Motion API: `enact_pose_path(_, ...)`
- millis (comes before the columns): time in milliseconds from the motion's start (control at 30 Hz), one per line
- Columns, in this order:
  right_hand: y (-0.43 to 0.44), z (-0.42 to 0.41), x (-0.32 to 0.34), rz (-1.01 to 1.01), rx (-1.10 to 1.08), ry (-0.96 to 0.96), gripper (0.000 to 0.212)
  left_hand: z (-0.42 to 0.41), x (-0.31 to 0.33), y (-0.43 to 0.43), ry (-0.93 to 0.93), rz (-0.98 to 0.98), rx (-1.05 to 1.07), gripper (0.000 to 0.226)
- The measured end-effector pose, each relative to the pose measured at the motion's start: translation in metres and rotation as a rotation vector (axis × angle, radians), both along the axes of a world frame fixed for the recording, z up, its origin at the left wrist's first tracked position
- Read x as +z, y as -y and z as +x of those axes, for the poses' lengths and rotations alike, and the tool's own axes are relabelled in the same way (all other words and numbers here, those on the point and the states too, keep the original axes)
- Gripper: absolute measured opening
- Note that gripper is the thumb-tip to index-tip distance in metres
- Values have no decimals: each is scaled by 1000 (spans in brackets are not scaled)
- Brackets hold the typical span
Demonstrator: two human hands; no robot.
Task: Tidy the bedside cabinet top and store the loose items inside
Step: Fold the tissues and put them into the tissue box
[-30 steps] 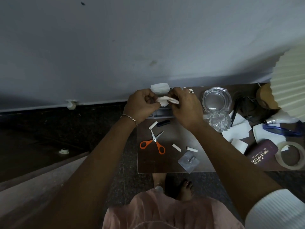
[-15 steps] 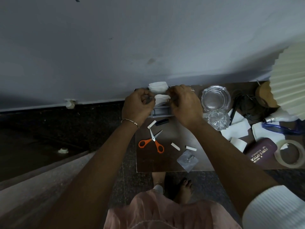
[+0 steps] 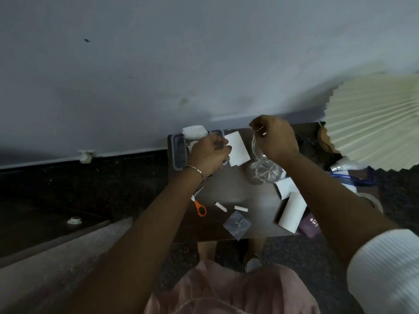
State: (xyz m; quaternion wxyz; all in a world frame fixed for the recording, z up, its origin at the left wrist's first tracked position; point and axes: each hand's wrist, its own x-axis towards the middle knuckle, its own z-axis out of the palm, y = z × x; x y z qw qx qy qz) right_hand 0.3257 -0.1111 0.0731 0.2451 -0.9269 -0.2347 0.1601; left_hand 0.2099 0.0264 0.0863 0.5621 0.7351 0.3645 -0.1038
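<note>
Orange-handled scissors (image 3: pixel 200 208), cream pleated lampshade (image 3: pixel 371 123), white ribbed sleeve (image 3: pixel 385 268), dark brown cabinet top (image 3: pixel 240 189).

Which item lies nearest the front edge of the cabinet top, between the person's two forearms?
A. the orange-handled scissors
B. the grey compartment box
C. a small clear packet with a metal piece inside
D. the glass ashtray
C: the clear packet lies by the front edge of the cabinet top, closer to it than the scissors; the ashtray and box lie farther back.
</note>
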Motion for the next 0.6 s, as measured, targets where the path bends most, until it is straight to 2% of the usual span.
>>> enact_pose_path(267, -7, 37, -23, -291, 352, -57, 35, 14, -14, 40, -83, -101, 55, 29)
enact_pose_path(367, -10, 42, -34, -346, 486, -19, 34, 13, -29, 53, -43, -52, 69, 39)
enact_pose_path(433, -12, 45, -42, -377, 577, 14, 37, 14, -34, 61, -32, -40, 94, 38)
enact_pose_path(600, -24, 50, -59, -458, 721, 39, 58, 19, -34, 76, -124, -310, 204, 59)
